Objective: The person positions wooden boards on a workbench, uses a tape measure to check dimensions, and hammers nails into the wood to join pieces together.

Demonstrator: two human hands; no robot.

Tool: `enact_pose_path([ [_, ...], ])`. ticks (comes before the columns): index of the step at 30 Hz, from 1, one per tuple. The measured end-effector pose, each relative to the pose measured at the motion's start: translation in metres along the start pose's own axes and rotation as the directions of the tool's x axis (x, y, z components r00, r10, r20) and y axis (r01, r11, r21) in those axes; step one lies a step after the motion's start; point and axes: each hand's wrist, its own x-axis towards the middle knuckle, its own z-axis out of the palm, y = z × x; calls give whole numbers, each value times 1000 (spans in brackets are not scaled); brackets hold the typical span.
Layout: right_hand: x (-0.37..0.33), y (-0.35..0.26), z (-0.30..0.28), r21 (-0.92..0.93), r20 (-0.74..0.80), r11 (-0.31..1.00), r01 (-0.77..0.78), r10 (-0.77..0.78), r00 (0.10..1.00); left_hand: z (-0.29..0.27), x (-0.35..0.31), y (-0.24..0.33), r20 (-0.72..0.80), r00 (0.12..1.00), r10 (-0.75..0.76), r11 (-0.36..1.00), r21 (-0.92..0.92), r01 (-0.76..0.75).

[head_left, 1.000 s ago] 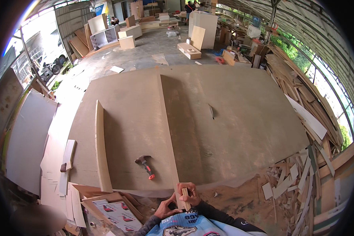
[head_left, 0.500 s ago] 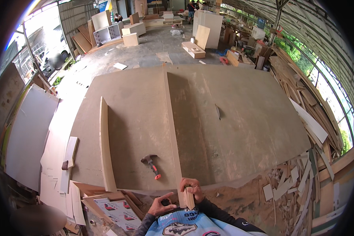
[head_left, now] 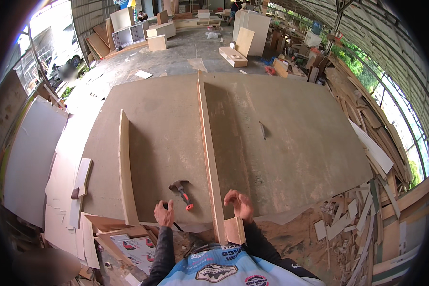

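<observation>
Right hand [head_left: 239,204] rested, fingers curled, on the upright strip [head_left: 208,157] running straight away from it, while left hand [head_left: 164,213], loosely curled and empty, sat nearer the hammer [head_left: 182,192].

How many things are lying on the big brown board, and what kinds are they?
Long wooden strips standing on edge: 2, the middle one and the left one
Hammer: 1
Small wooden block by the right hand: 1
Small dark tool: 1
Total: 5
</observation>
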Motion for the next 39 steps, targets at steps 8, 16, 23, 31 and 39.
enact_pose_path([
  [8, 21, -7, 18, -34, 59, 993, -111, 113, 992, 20, 31, -9, -57, 993, 101, 912, 404, -69],
  [16, 18, 3, 10, 9, 42, 991, -136, 136, 990, 22, 5, 31, -174, 943, 284, 884, 430, -187],
  [23, 19, 26, 22, -2, 76, 981, -196, 195, 978, 48, -3, 54, 220, 969, -116, 963, 266, 55],
  [31, 22, 31, 12, -57, 49, 985, -163, 165, 985, 56, 19, 60, 298, 948, -115, 978, 199, 56],
  [39, 29, 30, 15, -373, -4, 921, -115, 123, 992, -5, 27, 106, 589, 791, 167, 581, -707, 403],
])
